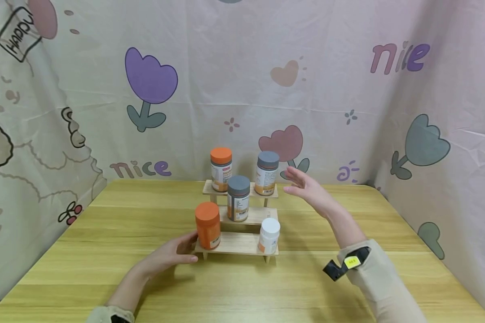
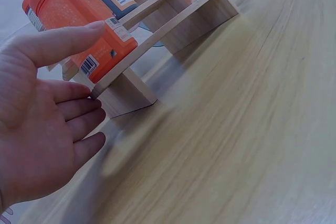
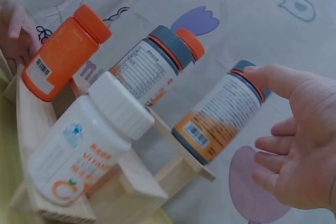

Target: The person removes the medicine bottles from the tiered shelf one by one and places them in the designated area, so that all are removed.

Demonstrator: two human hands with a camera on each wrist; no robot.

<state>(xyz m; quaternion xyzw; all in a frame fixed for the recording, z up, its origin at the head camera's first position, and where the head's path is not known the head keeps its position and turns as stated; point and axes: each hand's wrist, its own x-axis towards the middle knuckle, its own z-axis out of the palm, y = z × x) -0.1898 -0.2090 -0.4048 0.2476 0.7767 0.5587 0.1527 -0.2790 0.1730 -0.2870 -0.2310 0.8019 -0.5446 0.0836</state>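
Head: wooden tiered stand (image 1: 240, 243) stood on table (image 1: 105, 224); left hand (image 1: 169, 255) at its eight o'clock, right hand (image 1: 310, 192) at two, both loose, grasping nothing. Left wrist: fingertips lay by the stand's edge, contact unclear; a bump there risked toppling the orange jar (image 2: 73, 11). Right wrist: thumb overlapped the rear grey-capped bottle (image 3: 223, 114); an inward sweep risked tipping it off its narrow tier.

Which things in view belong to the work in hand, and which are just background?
Likely the work:
wooden stand
orange bottle, near the left hand
top grey-capped bottle, near the right hand
middle grey-capped bottle
orange-capped bottle
white bottle

Likely background:
table
printed cloth
right black wrist strap
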